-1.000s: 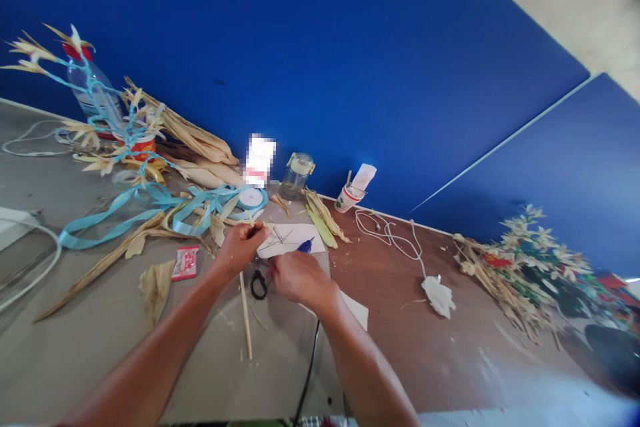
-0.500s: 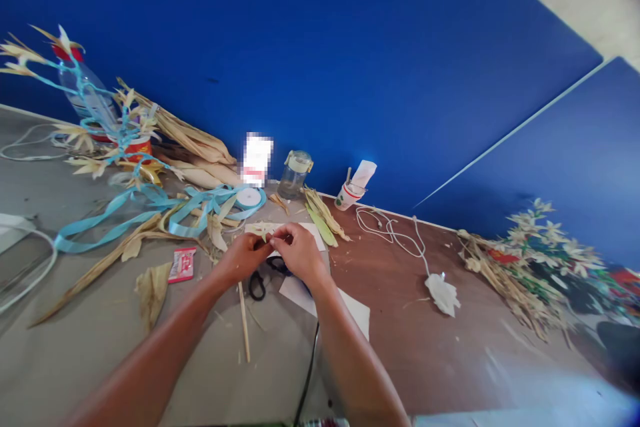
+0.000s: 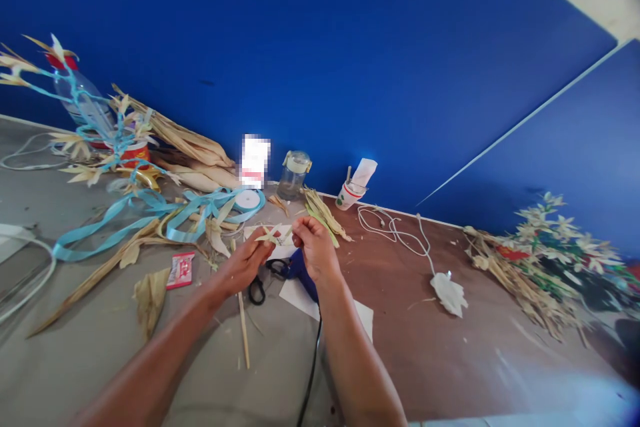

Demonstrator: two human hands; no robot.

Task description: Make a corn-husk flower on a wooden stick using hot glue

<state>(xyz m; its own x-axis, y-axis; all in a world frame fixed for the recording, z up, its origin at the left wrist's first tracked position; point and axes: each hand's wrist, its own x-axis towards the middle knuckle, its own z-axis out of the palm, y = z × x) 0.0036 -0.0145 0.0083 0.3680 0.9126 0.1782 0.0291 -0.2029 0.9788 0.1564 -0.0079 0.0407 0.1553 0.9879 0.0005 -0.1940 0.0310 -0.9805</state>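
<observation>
Both hands are pinching a dried husk piece, holding it just above the table. The left hand is closing on its left end and the right hand is gripping the right tip. Its long axis is running left-right btwn them (neither hand nearer). A blue tool is lying underneath.

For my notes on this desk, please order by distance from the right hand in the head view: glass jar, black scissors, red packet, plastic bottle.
From the right hand, pinching a husk strip:
1. black scissors, just lower left.
2. glass jar, straight behind.
3. red packet, farther left.
4. plastic bottle, far left at the back.
</observation>
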